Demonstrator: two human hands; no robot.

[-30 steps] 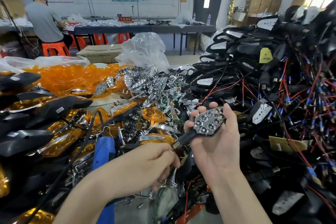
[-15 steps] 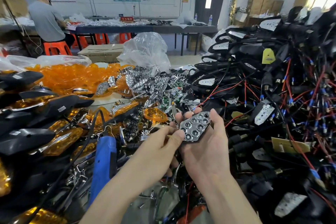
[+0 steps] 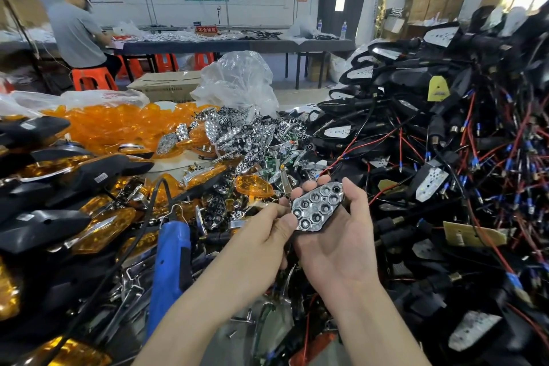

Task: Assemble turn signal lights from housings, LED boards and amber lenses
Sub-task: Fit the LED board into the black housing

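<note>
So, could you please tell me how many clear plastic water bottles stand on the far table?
2. One clear plastic water bottle stands on the long dark table before the dark door; the other is just right of it. Clutter may hide more.

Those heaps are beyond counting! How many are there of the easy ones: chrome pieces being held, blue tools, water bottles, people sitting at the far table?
Chrome reflector piece, held: 1
Blue tool: 1
Water bottles: 2
Seated person: 1
Total: 5
</note>
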